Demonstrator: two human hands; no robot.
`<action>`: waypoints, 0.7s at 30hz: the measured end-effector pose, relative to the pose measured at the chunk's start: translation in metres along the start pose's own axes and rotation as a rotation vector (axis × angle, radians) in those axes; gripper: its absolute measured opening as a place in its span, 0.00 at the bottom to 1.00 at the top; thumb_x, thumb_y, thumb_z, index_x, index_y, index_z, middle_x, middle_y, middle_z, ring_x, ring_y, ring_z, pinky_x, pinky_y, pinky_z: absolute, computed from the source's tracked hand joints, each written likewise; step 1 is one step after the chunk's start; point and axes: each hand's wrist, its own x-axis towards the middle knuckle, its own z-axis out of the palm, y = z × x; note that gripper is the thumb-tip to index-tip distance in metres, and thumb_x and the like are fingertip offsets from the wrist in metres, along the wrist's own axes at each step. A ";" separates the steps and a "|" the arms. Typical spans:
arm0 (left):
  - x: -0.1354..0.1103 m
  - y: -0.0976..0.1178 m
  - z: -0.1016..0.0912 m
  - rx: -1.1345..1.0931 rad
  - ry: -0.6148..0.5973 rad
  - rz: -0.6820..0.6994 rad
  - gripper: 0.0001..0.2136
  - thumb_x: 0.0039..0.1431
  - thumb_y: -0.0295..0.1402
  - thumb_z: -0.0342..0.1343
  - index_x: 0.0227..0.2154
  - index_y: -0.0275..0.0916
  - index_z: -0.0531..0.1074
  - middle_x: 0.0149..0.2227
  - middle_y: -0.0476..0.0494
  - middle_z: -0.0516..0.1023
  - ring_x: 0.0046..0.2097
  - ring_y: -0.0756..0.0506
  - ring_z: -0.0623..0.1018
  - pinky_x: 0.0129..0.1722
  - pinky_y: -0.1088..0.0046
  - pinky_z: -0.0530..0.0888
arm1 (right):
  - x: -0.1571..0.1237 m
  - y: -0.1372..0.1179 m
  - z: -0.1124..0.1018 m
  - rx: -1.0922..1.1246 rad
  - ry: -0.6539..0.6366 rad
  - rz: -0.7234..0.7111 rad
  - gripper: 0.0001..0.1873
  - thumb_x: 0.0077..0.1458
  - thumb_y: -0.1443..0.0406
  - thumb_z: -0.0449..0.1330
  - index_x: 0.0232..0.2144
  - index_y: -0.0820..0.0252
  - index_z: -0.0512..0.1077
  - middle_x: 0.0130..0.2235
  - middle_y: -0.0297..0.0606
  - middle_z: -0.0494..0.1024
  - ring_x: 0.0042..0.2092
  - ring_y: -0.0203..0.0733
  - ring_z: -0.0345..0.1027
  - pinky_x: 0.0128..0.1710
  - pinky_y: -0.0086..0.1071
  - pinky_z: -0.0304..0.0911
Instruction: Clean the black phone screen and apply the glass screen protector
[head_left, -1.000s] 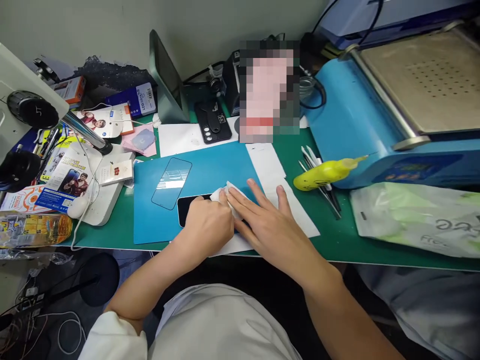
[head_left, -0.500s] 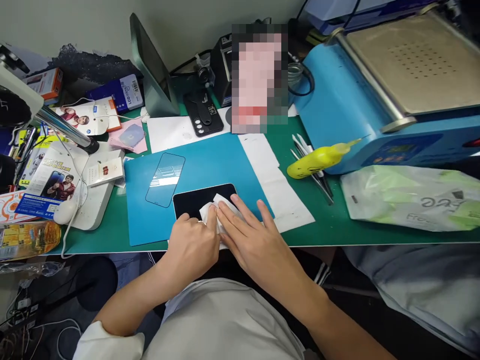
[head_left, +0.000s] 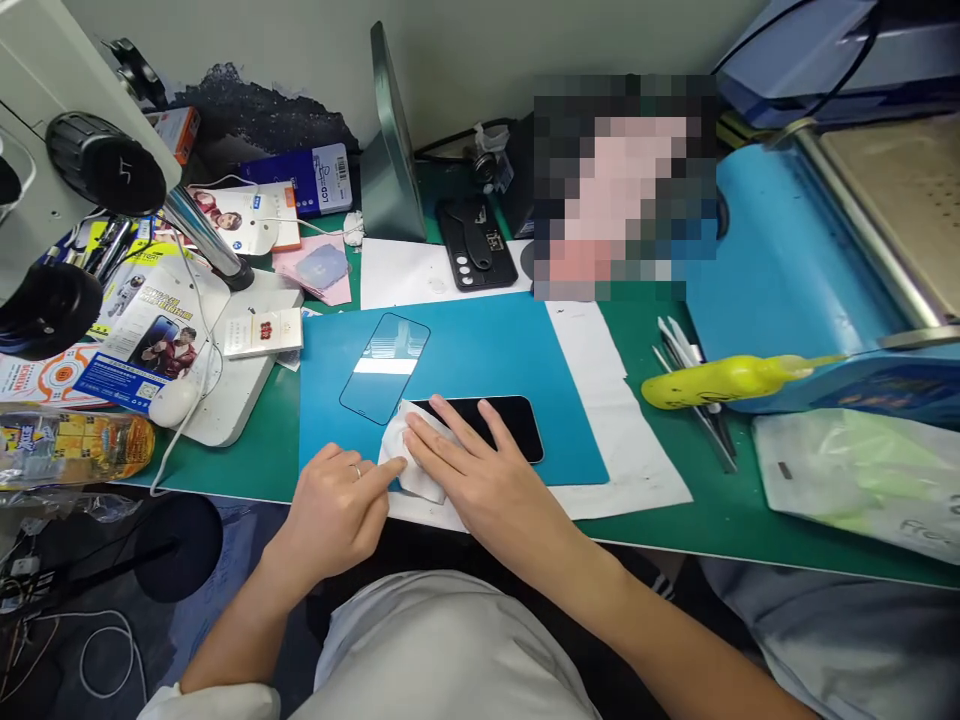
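Observation:
A black phone (head_left: 504,421) lies screen-up on a blue mat (head_left: 487,345) near the desk's front edge. A crumpled white wipe (head_left: 411,468) covers the phone's left end. My right hand (head_left: 472,472) lies flat with its fingers stretched over the wipe and the phone's screen. My left hand (head_left: 336,508) is curled beside it, with index finger and thumb pinched at the wipe's left edge. A clear screen protector (head_left: 384,366) rests on the mat just behind the wipe.
A microscope (head_left: 82,180) on a white base (head_left: 225,385) stands at the left among product boxes. A yellow squeeze bottle (head_left: 724,381) and tweezers (head_left: 694,372) lie right of the mat, before a blue machine (head_left: 780,260). A plastic bag (head_left: 862,470) is at the right, a black phone case (head_left: 477,245) behind.
The wipe and both hands have slid from the phone's right part to its left end, uncovering the right side of the screen. The camera view has shifted.

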 end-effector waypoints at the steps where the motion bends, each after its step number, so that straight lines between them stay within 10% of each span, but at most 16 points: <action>1: -0.002 -0.003 -0.001 -0.030 0.031 -0.008 0.18 0.69 0.22 0.43 0.47 0.35 0.79 0.22 0.51 0.73 0.26 0.48 0.69 0.30 0.67 0.61 | 0.003 0.001 0.000 0.010 0.002 -0.023 0.27 0.65 0.78 0.49 0.64 0.66 0.67 0.70 0.46 0.63 0.73 0.60 0.50 0.66 0.64 0.59; 8: 0.020 -0.022 -0.004 0.076 0.163 -0.323 0.17 0.74 0.34 0.46 0.57 0.35 0.74 0.42 0.39 0.78 0.43 0.44 0.77 0.41 0.67 0.74 | 0.015 0.023 -0.008 0.134 0.130 -0.266 0.16 0.68 0.73 0.54 0.52 0.61 0.77 0.58 0.37 0.80 0.67 0.50 0.65 0.66 0.53 0.63; 16: 0.059 -0.027 -0.015 0.228 -0.100 -0.407 0.32 0.65 0.50 0.60 0.66 0.38 0.66 0.66 0.34 0.70 0.66 0.30 0.69 0.59 0.50 0.74 | 0.028 0.126 -0.012 0.098 0.262 0.134 0.21 0.63 0.76 0.50 0.50 0.65 0.79 0.48 0.51 0.83 0.60 0.61 0.70 0.55 0.60 0.70; 21: 0.062 -0.025 -0.022 0.195 -0.133 -0.503 0.30 0.68 0.49 0.55 0.67 0.39 0.63 0.67 0.36 0.70 0.68 0.31 0.67 0.60 0.53 0.73 | 0.023 0.131 0.003 0.149 0.266 0.142 0.28 0.59 0.78 0.50 0.57 0.61 0.76 0.65 0.52 0.72 0.68 0.62 0.61 0.64 0.63 0.61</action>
